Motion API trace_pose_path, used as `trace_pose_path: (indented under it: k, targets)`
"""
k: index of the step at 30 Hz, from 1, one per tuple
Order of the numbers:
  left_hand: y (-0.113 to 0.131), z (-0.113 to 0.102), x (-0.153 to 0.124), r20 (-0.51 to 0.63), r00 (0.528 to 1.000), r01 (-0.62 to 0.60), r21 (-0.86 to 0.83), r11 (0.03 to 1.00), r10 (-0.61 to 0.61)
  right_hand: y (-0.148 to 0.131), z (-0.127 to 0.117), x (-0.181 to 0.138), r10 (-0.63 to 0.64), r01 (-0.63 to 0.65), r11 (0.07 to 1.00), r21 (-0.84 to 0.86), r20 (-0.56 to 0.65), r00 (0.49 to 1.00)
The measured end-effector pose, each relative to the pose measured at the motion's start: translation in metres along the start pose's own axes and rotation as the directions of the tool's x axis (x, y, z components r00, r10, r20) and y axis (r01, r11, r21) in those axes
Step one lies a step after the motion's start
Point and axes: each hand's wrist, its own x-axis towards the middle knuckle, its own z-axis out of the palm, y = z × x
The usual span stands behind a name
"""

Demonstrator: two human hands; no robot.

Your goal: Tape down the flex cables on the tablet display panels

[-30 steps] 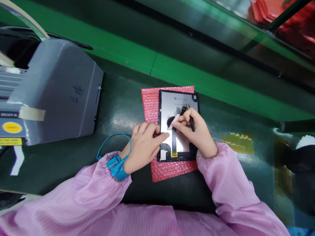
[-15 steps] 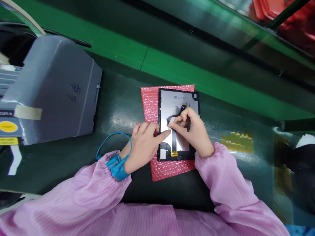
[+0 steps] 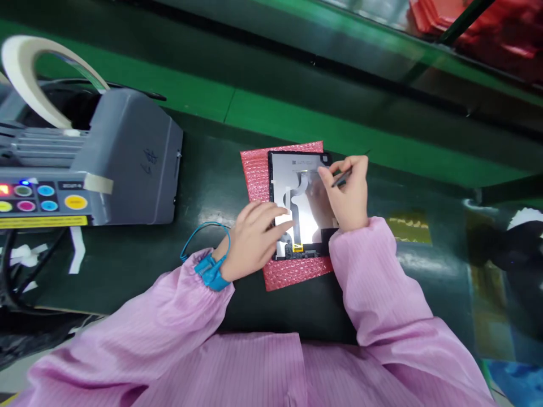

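A tablet display panel (image 3: 309,217), silver-backed with a black frame, lies on a pink bubble-wrap bag (image 3: 257,175). Down its left part runs a dark flex cable (image 3: 296,223), with a yellow piece near the lower edge. A narrow white strip (image 3: 288,198) lies across the cable's bend. My left hand (image 3: 254,240), with a blue wrist strap (image 3: 211,272), rests at the panel's left edge, fingers stretched over it. Raised over the panel's upper right, my right hand (image 3: 350,192) grips a slim dark pen-like tool (image 3: 341,178); its exact kind is unclear.
To the left stands a grey tape dispenser (image 3: 131,164) with coloured buttons and a large white tape roll (image 3: 25,62). A yellowish film sheet (image 3: 409,227) lies right of the panel. A black object (image 3: 520,254) stands at the far right. Red bags (image 3: 441,22) fill the shelf above.
My right hand has moved up and right, away from the white strip, tilting the dark tool. My left hand stays at the panel's edge. The view has shifted, showing more of the dispenser.
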Motion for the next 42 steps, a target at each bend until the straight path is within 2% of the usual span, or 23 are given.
trace_pose_path:
  k: [2, 4, 8, 10, 12, 14, 17, 19, 21, 23, 26, 29, 31, 33, 37, 40, 42]
  targets:
    - [0.008, 0.001, -0.004, 0.074, 0.987, -0.142, -0.03, 0.989, 0.144, 0.007, -0.017, -0.013, -0.012, 0.012, 1.0, 0.012, 0.008, 1.0]
    - [0.014, 0.004, -0.009, 0.15, 0.966, -0.208, -0.04, 0.977, 0.212, 0.014, -0.035, -0.028, -0.028, 0.029, 0.999, -0.023, 0.03, 0.999]
    - [0.014, 0.012, -0.014, 0.204, 0.956, -0.212, -0.02, 0.977, 0.212, 0.033, -0.072, -0.057, -0.084, 0.111, 0.973, -0.203, 0.14, 0.987]
    - [0.008, 0.014, -0.009, 0.204, 0.959, -0.195, -0.021, 0.981, 0.195, 0.047, -0.092, -0.07, -0.063, 0.124, 0.933, -0.339, 0.184, 0.981]
    - [-0.003, 0.015, 0.003, 0.212, 0.965, -0.155, -0.017, 0.988, 0.155, 0.064, -0.114, -0.085, -0.012, 0.092, 0.89, -0.447, 0.178, 0.984]
    - [-0.017, 0.015, 0.024, 0.208, 0.977, -0.048, -0.035, 0.998, 0.054, 0.08, -0.133, -0.102, 0.045, 0.019, 0.854, -0.519, 0.109, 0.993]
    - [-0.044, 0.018, 0.074, 0.148, 0.973, 0.187, -0.058, 0.981, -0.176, 0.094, -0.151, -0.13, 0.112, -0.141, 0.791, -0.595, -0.087, 0.99]
    - [-0.062, 0.022, 0.116, 0.072, 0.955, 0.291, -0.032, 0.956, -0.288, 0.095, -0.153, -0.144, 0.127, -0.215, 0.757, -0.617, -0.184, 0.975]
    - [-0.073, 0.026, 0.159, -0.011, 0.923, 0.384, -0.01, 0.923, -0.384, 0.093, -0.148, -0.151, 0.124, -0.246, 0.735, -0.632, -0.232, 0.965]
    - [-0.072, 0.031, 0.196, -0.059, 0.907, 0.418, -0.01, 0.908, -0.418, 0.092, -0.14, -0.151, 0.114, -0.251, 0.721, -0.646, -0.246, 0.963]
    - [-0.045, 0.043, 0.226, -0.046, 0.95, 0.308, -0.028, 0.951, -0.309, 0.092, -0.132, -0.137, 0.086, -0.193, 0.738, -0.647, -0.193, 0.977]
    - [-0.003, 0.06, 0.217, 0.034, 0.996, 0.09, -0.044, 0.995, -0.088, 0.094, -0.13, -0.113, 0.042, -0.074, 0.827, -0.557, -0.071, 0.997]
    - [0.021, 0.068, 0.194, 0.105, 0.991, -0.076, -0.066, 0.995, 0.083, 0.094, -0.132, -0.096, 0.044, -0.055, 0.927, -0.371, -0.036, 0.998]
    - [0.035, 0.071, 0.166, 0.158, 0.966, -0.192, -0.087, 0.978, 0.203, 0.093, -0.136, -0.081, 0.082, -0.094, 0.985, -0.148, -0.082, 0.993]
    - [0.032, 0.061, 0.118, 0.185, 0.951, -0.238, -0.078, 0.968, 0.248, 0.096, -0.146, -0.064, 0.195, -0.169, 0.978, 0.124, -0.245, 0.95]
    - [0.02, 0.053, 0.103, 0.172, 0.96, -0.223, -0.004, 0.975, 0.221, 0.097, -0.151, -0.063, 0.304, -0.206, 0.925, 0.319, -0.298, 0.905]
    - [0.016, 0.052, 0.102, 0.164, 0.965, -0.213, 0.027, 0.977, 0.206, 0.093, -0.149, -0.068, 0.339, -0.235, 0.91, 0.341, -0.288, 0.895]
